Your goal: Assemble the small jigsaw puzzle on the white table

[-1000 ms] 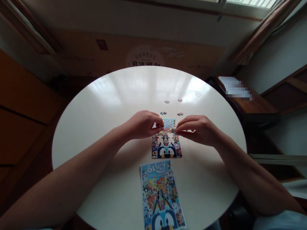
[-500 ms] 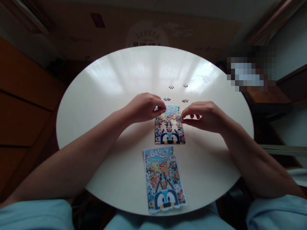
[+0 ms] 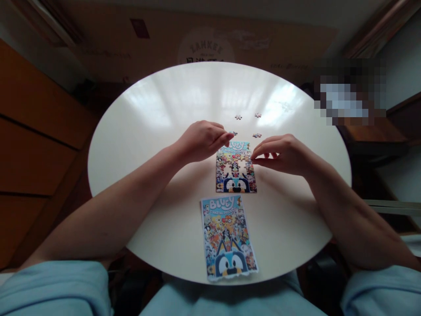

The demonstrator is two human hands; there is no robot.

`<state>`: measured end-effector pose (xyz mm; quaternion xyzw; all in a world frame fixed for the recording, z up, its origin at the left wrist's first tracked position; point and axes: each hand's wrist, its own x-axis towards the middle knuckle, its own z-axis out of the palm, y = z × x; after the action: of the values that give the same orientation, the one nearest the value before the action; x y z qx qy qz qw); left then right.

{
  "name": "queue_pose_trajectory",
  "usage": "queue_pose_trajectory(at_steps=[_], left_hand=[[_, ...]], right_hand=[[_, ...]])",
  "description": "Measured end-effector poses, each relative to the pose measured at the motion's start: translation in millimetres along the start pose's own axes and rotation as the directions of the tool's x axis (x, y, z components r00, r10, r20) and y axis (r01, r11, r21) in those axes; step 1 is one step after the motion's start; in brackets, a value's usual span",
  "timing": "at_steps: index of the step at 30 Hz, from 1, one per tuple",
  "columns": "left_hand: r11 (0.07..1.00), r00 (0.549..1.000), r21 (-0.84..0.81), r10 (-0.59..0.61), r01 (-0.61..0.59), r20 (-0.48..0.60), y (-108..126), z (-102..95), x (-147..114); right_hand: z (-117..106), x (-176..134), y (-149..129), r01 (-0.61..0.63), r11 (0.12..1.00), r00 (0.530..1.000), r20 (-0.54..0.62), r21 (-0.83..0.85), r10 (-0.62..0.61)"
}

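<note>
A partly assembled jigsaw puzzle (image 3: 236, 184) lies on the white table, with gaps in its middle rows. Over its top left edge is my left hand (image 3: 210, 138), fingers curled together, its tips by a loose puzzle piece (image 3: 234, 133) just beyond the puzzle. What those fingers hold, if anything, is hidden. My right hand (image 3: 284, 153) has thumb and forefinger brought together at the puzzle's right edge; whether a piece is between them is too small to tell. Nearer to me lies a printed reference picture (image 3: 226, 239) with the same cartoon dog and a torn lower edge.
Behind the puzzle, more loose pieces lie apart: one (image 3: 257, 135) near my right hand, another (image 3: 238, 117) farther back and a third (image 3: 258, 115) beside it. The oval table (image 3: 148, 105) has a rounded edge; wooden cabinets (image 3: 33, 166) stand at the left.
My left hand has moved slightly away from me and right, from over the puzzle's top to the loose piece behind it. My right hand keeps its place at the puzzle's edge. The view has shifted slightly.
</note>
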<state>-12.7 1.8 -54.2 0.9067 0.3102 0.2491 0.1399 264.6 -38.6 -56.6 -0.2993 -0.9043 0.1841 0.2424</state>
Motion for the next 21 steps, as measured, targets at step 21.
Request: queue_pose_trajectory(at_steps=[21], left_hand=[[0.993,0.993,-0.012,0.114,-0.114,0.023,-9.3,8.2,-0.7]], right_hand=[[1.4,-0.8,5.1,-0.016,0.999,1.000,-0.018,-0.046,0.015]])
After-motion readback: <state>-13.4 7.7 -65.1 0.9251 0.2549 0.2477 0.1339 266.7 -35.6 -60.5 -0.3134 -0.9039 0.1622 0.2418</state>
